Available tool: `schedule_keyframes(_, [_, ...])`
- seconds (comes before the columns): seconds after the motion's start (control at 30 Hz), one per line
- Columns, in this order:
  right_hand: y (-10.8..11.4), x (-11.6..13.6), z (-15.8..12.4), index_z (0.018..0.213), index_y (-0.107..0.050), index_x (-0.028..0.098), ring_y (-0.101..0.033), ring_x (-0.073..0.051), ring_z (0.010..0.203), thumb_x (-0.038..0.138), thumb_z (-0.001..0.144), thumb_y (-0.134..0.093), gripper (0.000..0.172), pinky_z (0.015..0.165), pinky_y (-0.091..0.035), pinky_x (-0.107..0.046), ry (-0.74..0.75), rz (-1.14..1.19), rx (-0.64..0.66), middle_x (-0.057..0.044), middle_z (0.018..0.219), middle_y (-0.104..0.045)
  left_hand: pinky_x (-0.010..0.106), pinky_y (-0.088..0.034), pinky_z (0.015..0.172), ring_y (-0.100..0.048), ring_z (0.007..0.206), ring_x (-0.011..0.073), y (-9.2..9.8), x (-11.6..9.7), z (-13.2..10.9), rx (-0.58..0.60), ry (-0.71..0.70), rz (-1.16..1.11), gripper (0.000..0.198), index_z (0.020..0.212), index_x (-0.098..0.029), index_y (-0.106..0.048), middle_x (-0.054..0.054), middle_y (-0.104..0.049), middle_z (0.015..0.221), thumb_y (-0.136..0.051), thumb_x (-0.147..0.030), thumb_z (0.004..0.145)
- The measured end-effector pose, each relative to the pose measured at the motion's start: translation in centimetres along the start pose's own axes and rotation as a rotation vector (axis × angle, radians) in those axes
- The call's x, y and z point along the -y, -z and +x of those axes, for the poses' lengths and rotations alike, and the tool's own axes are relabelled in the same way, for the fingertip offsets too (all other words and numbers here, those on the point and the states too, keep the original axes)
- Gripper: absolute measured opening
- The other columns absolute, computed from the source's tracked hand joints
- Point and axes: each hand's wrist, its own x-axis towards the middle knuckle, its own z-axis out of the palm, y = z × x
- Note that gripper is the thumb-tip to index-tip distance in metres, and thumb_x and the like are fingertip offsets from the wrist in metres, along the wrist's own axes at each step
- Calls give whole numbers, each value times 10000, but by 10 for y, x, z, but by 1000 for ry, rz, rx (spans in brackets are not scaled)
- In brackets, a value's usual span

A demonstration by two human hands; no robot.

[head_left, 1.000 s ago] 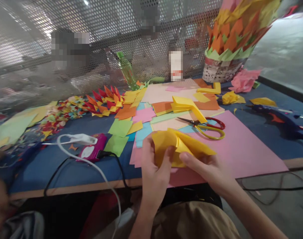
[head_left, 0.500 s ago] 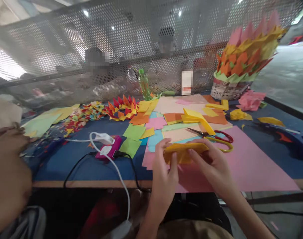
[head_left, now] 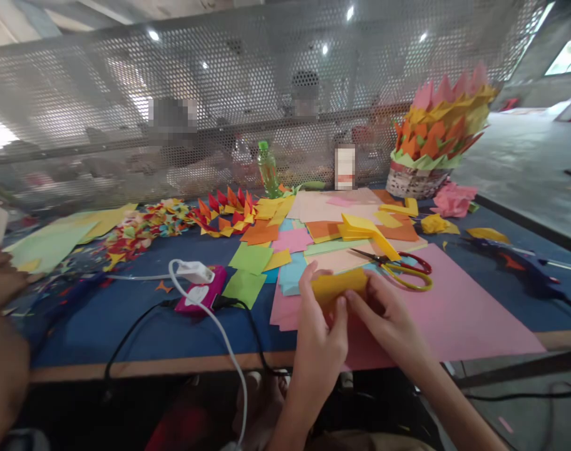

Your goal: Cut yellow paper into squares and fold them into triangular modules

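Observation:
Both my hands press a folded yellow paper [head_left: 338, 286] down on a big pink sheet [head_left: 454, 307] at the table's near edge. My left hand [head_left: 316, 332] pinches its left end with thumb and fingers. My right hand [head_left: 389, 316] holds its right side, fingers curled over the fold. Red and yellow scissors [head_left: 401, 268] lie just beyond my right hand. A stack of yellow squares [head_left: 360, 227] sits behind them.
Coloured paper squares [head_left: 267, 250] and folded spiky pieces [head_left: 224, 213] cover the blue table [head_left: 126, 313]. A pink device [head_left: 201, 294] with white and black cables lies left. A blue glue gun [head_left: 515, 266] is right. A paper-covered basket [head_left: 431, 144] stands far right. Another person's hand [head_left: 4, 313] is at far left.
The yellow paper went from an open, puffed shape to a flat narrow fold pressed onto the pink sheet. My view rose, showing more of the mesh screen.

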Motion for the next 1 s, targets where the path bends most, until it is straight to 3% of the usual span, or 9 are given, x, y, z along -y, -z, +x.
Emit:
schedule_keyframes(0.07, [-2,-1,-1,1250,-707,179,-727,-187,952,467,1066,-721,342,837,-653,-380,-8,9,8,-68,1168,-739,534,-416,1325,-494,1599,300,5,0,1,-32,-60,39,635,1691,-308,-317,156,-505,1680,-581,-241,1117])
schedule_keyframes(0.17, [-6,-2,-2,1241,-707,184,-727,-186,946,478,1071,-710,340,839,-653,-381,-11,29,14,-65,1152,-741,560,-289,1386,-267,1725,303,17,-2,5,-7,-301,309,745,1763,-353,-232,127,-304,1837,-525,-139,1113])
schedule_keyframes(0.3, [-7,-2,-4,1211,-708,184,-727,-192,958,494,1063,-716,344,863,-650,-395,-4,30,6,-57,1118,-739,573,-295,1364,-326,1690,322,24,-9,13,237,-543,632,707,1717,-311,-412,76,-451,1786,-485,-41,1068])
schedule_keyframes(0.43, [-4,-1,-5,1207,-702,182,-737,-204,980,528,1062,-702,375,875,-648,-407,-5,2,-13,-63,1111,-746,556,-378,1307,-440,1611,328,22,-12,17,233,-605,611,588,1599,-285,-572,102,-579,1674,-491,-39,1070])
schedule_keyframes(0.57, [-6,2,-3,1123,-707,210,-754,-195,900,525,1062,-690,321,822,-657,-367,24,-46,12,-60,1014,-773,427,-527,1131,-701,1278,257,27,-12,23,170,-553,623,429,1493,-300,-645,81,-774,1346,-530,-117,1122])
schedule_keyframes(0.63, [-9,4,-2,1153,-691,249,-786,-206,932,504,1072,-667,268,821,-672,-351,58,-75,18,-73,1056,-799,338,-572,1019,-751,1104,203,35,-13,29,166,-504,642,340,1380,-291,-692,45,-800,1189,-515,-133,1136])
schedule_keyframes(0.77, [-5,4,-1,1352,-588,289,-816,-226,1137,434,1139,-512,269,933,-691,-372,151,-193,15,-102,1338,-790,340,-575,1000,-761,1147,225,64,-12,47,57,-371,785,342,1300,-226,-699,92,-790,1238,-441,-89,1121])
schedule_keyframes(0.87, [16,-2,3,1417,-593,281,-797,-269,1203,376,1133,-511,311,970,-673,-420,236,-432,12,-123,1384,-776,431,-545,950,-767,1068,314,86,-5,59,15,-263,999,363,1304,-200,-712,130,-806,1146,-463,-66,1077])
schedule_keyframes(1.0, [57,-11,17,1221,-749,281,-791,-314,1164,217,1041,-533,289,939,-652,-448,402,-840,93,-96,1301,-810,418,-502,890,-747,868,305,97,6,67,28,-183,1207,326,1251,-202,-707,84,-782,882,-479,-67,1062])
